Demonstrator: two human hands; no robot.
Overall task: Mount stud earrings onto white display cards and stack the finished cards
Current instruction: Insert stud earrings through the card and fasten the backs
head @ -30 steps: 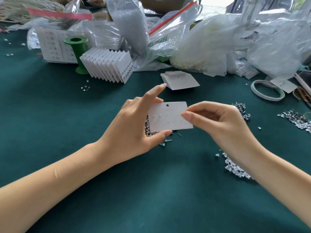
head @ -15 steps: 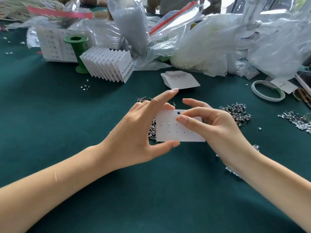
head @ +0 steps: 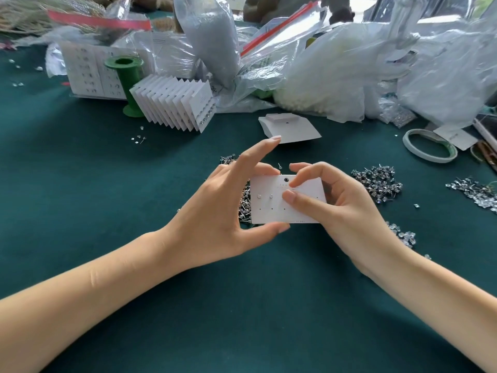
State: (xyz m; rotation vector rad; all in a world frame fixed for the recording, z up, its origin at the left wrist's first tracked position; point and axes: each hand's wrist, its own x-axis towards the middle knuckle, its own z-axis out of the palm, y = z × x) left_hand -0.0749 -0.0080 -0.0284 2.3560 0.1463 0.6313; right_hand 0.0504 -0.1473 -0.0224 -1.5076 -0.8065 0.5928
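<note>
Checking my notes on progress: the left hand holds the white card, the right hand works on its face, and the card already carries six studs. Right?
Not six. The head view shows two studs on the white card; the remaining holes visible are empty. The left hand holds it, and the right hand works on its face.

Near edge: bare green tabletop (head: 242, 332) below both forearms, open for passage.
Left side: open cloth, with a few loose studs (head: 138, 138) lying on it.
Far left: green spool (head: 127, 84) upright, fanned row of cards (head: 174, 103) just beside it.
Far edge: heap of plastic bags (head: 322, 71) blocks the whole back.
Centre: blank cards (head: 290, 127) beyond the hands.
Right side: stud heaps (head: 376, 184), tape ring (head: 429, 145) obstruct low passes.
</note>
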